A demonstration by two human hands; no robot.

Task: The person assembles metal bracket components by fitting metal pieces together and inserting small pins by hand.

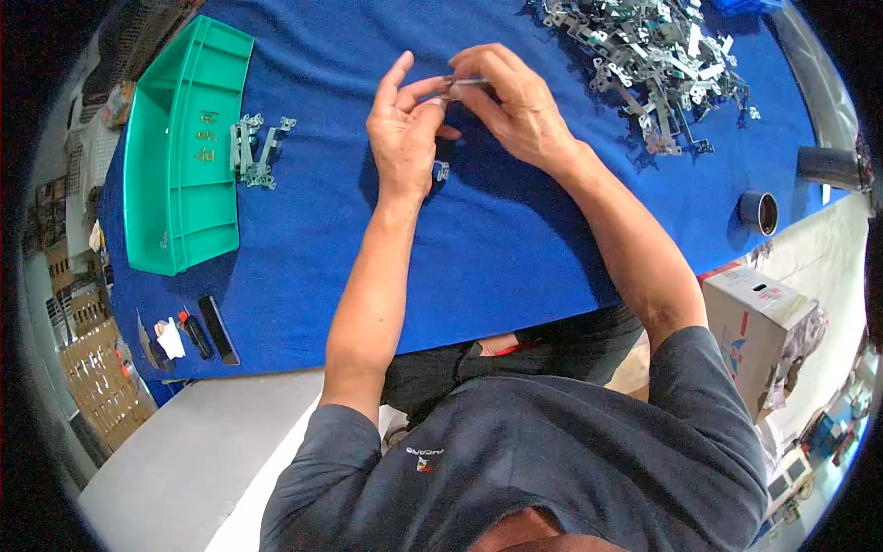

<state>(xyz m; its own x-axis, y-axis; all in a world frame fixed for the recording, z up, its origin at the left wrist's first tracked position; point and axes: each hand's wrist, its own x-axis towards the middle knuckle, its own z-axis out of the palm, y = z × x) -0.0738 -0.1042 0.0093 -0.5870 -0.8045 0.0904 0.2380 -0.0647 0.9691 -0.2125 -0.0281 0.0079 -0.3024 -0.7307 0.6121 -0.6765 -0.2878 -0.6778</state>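
My left hand [403, 147] is raised over the blue cloth, its thumb and a finger pinching the end of a thin metal piece [472, 82]. My right hand [520, 106] closes its fingertips on the same piece from the right. The fingers cover most of it, so its full shape is hidden. Beside my left wrist, a small metal part [442, 171] shows on the cloth. A few metal brackets [253, 152] lie to the left, against a green plastic bin [207, 216]. A large heap of similar metal brackets [653, 64] spreads at the far right.
A blue cloth [313, 276] covers the table. A dark ring-shaped roll [759, 212] stands near the right edge. At the front left lie a black phone-like slab [218, 329] and a black-and-red tool [195, 333]. A white carton [750, 317] stands beyond the table edge.
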